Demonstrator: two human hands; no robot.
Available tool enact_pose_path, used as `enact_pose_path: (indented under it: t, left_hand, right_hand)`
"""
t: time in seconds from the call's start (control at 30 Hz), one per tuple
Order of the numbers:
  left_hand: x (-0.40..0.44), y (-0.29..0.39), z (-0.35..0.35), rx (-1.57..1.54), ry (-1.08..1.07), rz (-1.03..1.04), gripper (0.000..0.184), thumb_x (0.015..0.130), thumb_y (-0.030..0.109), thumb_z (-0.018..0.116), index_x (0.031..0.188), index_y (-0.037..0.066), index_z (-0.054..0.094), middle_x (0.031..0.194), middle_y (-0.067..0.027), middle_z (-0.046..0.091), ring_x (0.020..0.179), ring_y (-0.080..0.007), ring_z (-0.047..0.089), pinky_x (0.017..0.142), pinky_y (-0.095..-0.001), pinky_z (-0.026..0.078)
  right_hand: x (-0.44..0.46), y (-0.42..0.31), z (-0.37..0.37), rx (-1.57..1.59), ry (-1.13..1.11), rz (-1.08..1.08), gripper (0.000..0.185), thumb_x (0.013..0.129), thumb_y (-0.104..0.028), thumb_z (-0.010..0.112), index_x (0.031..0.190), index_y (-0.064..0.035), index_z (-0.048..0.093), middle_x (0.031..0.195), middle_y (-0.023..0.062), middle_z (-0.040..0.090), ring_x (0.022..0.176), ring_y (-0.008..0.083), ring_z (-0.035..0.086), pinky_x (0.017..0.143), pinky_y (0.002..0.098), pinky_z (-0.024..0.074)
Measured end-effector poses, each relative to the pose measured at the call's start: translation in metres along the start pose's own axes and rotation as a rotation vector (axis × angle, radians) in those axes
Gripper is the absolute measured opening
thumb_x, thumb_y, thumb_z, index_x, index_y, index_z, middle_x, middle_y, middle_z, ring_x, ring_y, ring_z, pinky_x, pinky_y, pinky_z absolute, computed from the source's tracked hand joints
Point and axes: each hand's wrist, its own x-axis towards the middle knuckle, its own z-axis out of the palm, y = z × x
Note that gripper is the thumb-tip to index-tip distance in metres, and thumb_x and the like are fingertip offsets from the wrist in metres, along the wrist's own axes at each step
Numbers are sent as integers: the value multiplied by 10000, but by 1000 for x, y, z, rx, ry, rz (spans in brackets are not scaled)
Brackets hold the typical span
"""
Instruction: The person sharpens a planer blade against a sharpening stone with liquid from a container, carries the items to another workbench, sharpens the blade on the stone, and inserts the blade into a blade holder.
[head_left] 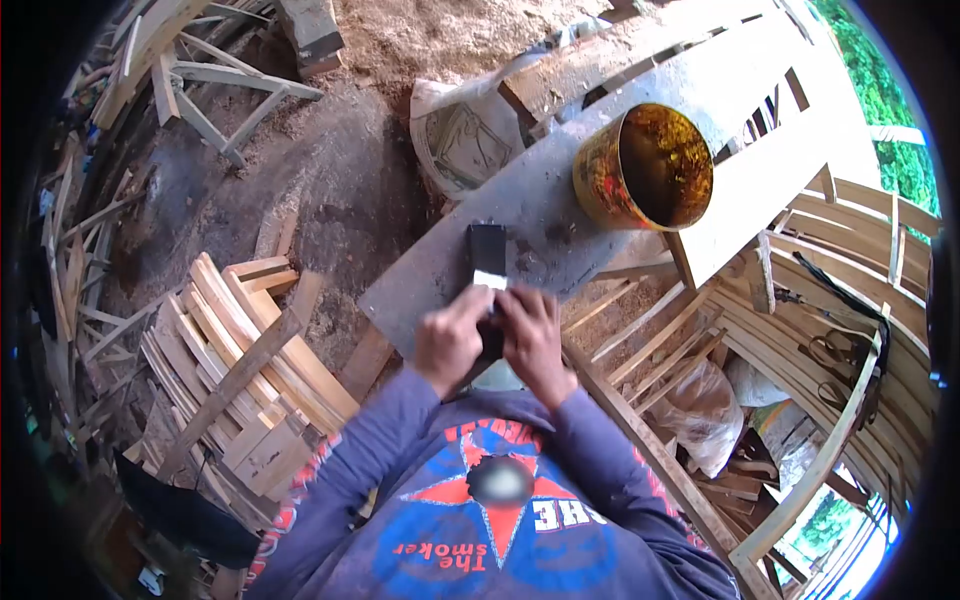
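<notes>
Fingers of the left hand (450, 342) and right hand (534, 338) bunch together at the white-banded near end of a dark flat piece (487, 250) — which one grips it, I cannot tell. It extends toward 12 o'clock above the bench (415, 285); a patterned tin (602, 182) stands toward 1:30.

The left hand (450, 335) and right hand (534, 338) are side by side at the near side of a bench board (425, 275). Before them, over the board, is a rectangular piece (488, 248); farther right on the board stands 1 can (603, 182). A sack (465, 140) lies behind the board, stacked timber (285, 370) to the left, plastic bags (700, 410) to the right, past a rail (640, 439)
</notes>
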Motion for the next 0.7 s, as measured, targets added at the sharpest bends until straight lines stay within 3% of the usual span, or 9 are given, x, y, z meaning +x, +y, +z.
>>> enact_pose_path:
  t: [0.13,0.23,0.33,0.4,0.47,0.53,0.63,0.7]
  left_hand:
    - [31,-6,-8,9,-93,-17,439,847,-34,593,1254,97,688,1172,-128,750,889,-385,741,748,-464,623]
    - [-11,10,-2,-22,-9,-19,423,859,-32,594,1250,96,692,1157,-149,742,902,-403,732,752,-466,622]
    - [22,-2,-4,26,-69,-22,411,863,-32,595,1242,94,694,1170,-148,741,915,-395,735,756,-463,622]
    - [42,-6,-3,-36,8,31,393,864,-24,604,1227,95,694,1154,-151,740,901,-392,734,758,-466,620]
    - [20,7,-14,20,-163,-75,402,855,-18,629,1233,100,700,1180,-139,745,929,-376,743,770,-448,627]
    - [-11,11,-3,-1,-41,-34,419,829,-41,648,1220,96,714,1191,-147,747,936,-367,751,778,-450,624]
    - [21,-7,-2,-18,-27,19,407,862,-16,604,1240,101,702,1175,-163,744,904,-385,747,753,-464,620]
    - [34,-3,-10,8,-120,-81,379,880,4,596,1232,99,701,1166,-148,748,889,-384,745,746,-471,619]
  right_hand:
    - [25,1,-3,13,25,32,419,855,-72,719,1272,-90,679,1216,120,636,1161,361,561,974,479,442]
    - [-15,-7,-4,10,26,16,417,843,-78,733,1257,-83,689,1210,131,637,1141,364,575,967,482,450]
    - [19,-2,-5,4,32,44,391,869,-72,724,1259,-88,699,1214,142,650,1150,374,576,977,488,478]
    - [33,0,0,21,73,69,405,866,-75,726,1269,-86,690,1216,139,647,1143,376,577,981,484,474]
    - [7,1,-3,38,21,37,399,866,-77,721,1263,-102,687,1213,127,635,1137,370,573,960,485,456]
    - [-18,-7,-5,2,8,35,421,856,-91,733,1275,-98,689,1196,112,641,1156,361,572,976,491,452]
    - [20,-3,-4,-4,24,41,380,876,-68,680,1255,-101,683,1204,121,641,1148,361,567,957,479,444]
    - [31,-3,-5,4,36,39,369,880,-61,666,1247,-96,683,1205,120,642,1148,361,565,954,472,442]
